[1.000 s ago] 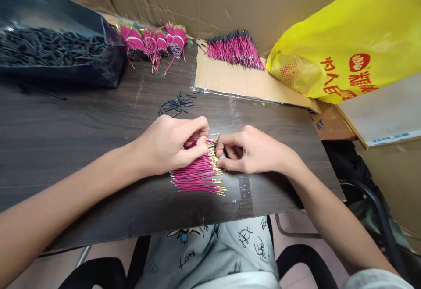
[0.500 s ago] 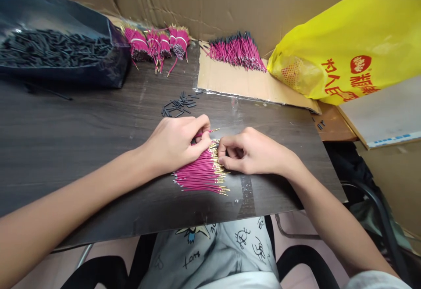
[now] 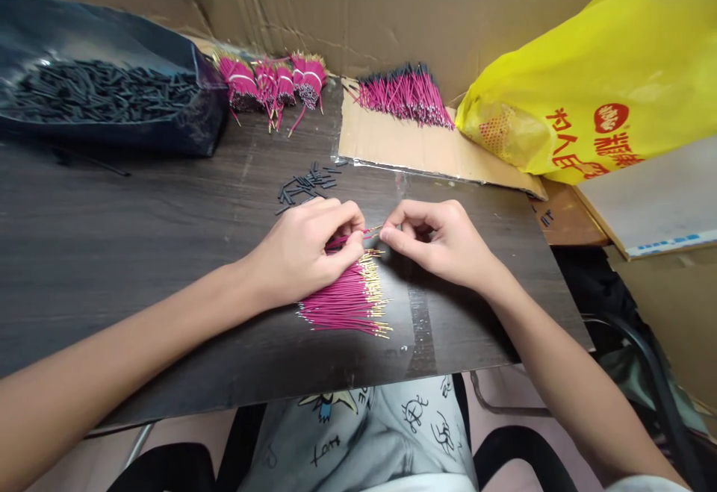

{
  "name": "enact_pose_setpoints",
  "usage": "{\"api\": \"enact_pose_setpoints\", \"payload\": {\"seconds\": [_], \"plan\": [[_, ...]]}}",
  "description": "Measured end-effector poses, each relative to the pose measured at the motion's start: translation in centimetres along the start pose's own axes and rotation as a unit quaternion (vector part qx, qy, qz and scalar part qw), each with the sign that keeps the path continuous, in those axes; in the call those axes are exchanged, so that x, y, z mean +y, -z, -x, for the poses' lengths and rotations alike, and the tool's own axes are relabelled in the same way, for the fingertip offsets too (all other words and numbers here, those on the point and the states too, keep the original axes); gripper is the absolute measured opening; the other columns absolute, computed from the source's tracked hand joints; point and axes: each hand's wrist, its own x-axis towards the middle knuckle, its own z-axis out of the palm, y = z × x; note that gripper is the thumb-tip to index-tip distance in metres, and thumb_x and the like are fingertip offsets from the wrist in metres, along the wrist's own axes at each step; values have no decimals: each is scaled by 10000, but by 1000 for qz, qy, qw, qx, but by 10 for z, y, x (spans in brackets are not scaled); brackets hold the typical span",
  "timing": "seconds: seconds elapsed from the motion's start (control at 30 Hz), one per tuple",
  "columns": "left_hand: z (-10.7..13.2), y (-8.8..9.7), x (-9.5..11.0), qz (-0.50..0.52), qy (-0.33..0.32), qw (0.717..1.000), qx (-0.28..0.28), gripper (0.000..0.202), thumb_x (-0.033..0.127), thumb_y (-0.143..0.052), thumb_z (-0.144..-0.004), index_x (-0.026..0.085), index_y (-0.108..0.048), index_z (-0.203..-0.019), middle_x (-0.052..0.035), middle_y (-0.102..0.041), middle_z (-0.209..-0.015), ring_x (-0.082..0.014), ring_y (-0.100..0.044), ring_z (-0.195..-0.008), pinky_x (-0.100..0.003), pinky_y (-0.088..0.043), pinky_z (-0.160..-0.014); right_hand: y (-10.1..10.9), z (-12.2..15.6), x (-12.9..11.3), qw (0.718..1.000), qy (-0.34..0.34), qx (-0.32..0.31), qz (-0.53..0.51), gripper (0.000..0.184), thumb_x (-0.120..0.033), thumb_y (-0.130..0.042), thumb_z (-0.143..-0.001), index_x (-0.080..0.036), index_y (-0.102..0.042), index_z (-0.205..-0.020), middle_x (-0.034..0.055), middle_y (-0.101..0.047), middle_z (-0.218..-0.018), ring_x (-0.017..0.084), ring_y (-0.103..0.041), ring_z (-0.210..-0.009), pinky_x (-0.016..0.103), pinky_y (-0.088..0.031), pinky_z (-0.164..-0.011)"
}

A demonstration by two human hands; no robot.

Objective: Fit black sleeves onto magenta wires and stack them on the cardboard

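Observation:
My left hand [image 3: 311, 249] is closed in a pinch around thin pink wires [image 3: 367, 233], whose gold-coloured tips point right. At those tips, the thumb and forefinger of my right hand [image 3: 442, 242] are pressed together, on what looks like a wire's end. Below my left hand lies a flat row of pink wires [image 3: 341, 301] side by side, gold terminals to the right and bare silvery ends to the left. Just behind my left hand is a small scatter of short black tubes [image 3: 308, 182]. My left palm hides part of the row.
A dark bag [image 3: 168, 130] full of black tubes stands back left. Beside it are banded bundles of pink wire [image 3: 240, 85]. Pink wires with black ends [image 3: 403, 96] lie on a cardboard sheet [image 3: 392, 145]. A yellow bag [image 3: 538, 74] stands at the right.
My right hand has risen from the gold terminals of the row to the tips of the wires in my left hand. My left hand keeps its pinch, shifted slightly right.

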Motion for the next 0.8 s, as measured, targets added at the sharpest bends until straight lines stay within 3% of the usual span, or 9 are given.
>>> {"api": "enact_pose_setpoints", "payload": {"seconds": [0.13, 0.4, 0.63, 0.8], "plan": [[0, 1, 2, 16, -5, 1000, 9, 144, 238, -498, -985, 169, -602, -914, -1, -642, -777, -158, -563, -726, -297, -436, -747, -4, -1, 7, 999, -1, 46, -23, 227, -365, -698, -961, -153, -704, -880, -38, -547, -638, 80, -407, -556, 233, -336, -576], [-1, 4, 1, 45, 44, 998, -7, 157, 280, -513, -989, 178, -613, -924, 19, -624, -729, -149, -557, -686, -286, -417, -695, -11, -2, 11, 996, -8, 68, -59, 264, -417, -708, -959, -156, -720, -919, -40, -513, -635, 89, -393, -564, 246, -328, -576], [-3, 7, 3, 111, 66, 991, -27, 184, 294, -515, -1007, 180, -607, -896, 51, -568, -663, -117, -493, -602, -264, -389, -646, -10, -4, 6, 987, -33, 52, -150, 272, -429, -705, -967, -160, -727, -930, -48, -501, -593, 81, -414, -525, 237, -314, -517], [-2, 8, 5, 128, 65, 988, -47, 189, 292, -509, -1003, 183, -616, -891, 56, -547, -653, -111, -464, -581, -252, -381, -618, -12, -7, 9, 964, -57, -1, -260, 301, -455, -725, -950, -160, -693, -900, -60, -492, -554, 66, -379, -474, 222, -272, -453]]}}
